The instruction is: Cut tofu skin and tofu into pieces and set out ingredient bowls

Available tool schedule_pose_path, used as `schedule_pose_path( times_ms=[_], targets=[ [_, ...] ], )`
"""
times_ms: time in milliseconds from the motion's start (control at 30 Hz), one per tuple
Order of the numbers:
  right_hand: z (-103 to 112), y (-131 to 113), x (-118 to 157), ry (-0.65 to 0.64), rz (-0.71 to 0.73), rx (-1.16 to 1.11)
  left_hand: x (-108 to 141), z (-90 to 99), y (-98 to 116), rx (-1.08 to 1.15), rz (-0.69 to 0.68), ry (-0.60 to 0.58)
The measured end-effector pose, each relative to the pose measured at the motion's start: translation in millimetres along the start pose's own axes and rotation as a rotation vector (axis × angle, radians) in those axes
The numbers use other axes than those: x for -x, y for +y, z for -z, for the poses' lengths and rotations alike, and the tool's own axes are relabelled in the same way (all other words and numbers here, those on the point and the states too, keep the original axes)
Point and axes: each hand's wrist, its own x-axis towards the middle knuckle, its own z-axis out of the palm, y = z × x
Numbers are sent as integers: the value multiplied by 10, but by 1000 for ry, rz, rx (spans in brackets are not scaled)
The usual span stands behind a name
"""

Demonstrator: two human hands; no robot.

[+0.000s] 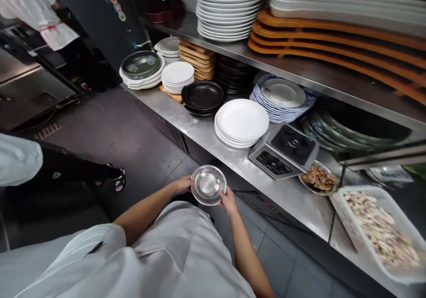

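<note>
A round, shiny metal bowl [209, 185] with a wide rim is held level in front of my body, just off the counter's front edge. My left hand [184, 184] grips the rim on its left side. On the right side of the same rim, my right hand [229, 201] is closed with the thumb over the top. Nothing shows inside the bowl apart from reflections. Nearest to it on the steel counter [196, 131] is a stack of white plates [242, 121].
Along the counter stand black pans [203, 96], blue-edged plates [282, 96], a digital scale [284, 151], a bowl of brown food [319, 178] and a tub of sliced mushrooms [382, 229]. A shelf [233, 49] overhangs it. Two people in white [20, 160] are at the left.
</note>
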Motion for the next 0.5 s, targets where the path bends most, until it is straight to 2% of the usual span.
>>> schedule_pose_path(
  times_ms=[67, 100, 133, 200, 267, 333, 400, 500],
  targets=[
    [-182, -19, -26, 55, 24, 32, -105, 315, 176, -1, 17, -130],
    [-239, -42, -50, 61, 35, 34, -203, 515, 326, -6, 5, -113],
    [-291, -72, -85, 69, 46, 33, -334, 736, 513, -12, -20, -39],
    [-433, -149, -196, 95, 61, 18, -687, 1209, 974, -23, -91, 225],
    [-692, -253, -376, 138, 59, -13, -1114, 1670, 1487, -48, -141, 423],
    [-1092, -402, -628, 184, 54, -57, -1542, 2066, 1961, -90, -162, 499],
    [-1594, -604, -942, 220, 60, -95, -1916, 2371, 2322, -141, -171, 510],
    [-2380, -950, -1478, 220, 81, -114, -2327, 2652, 2591, -223, -175, 448]
  ],
)
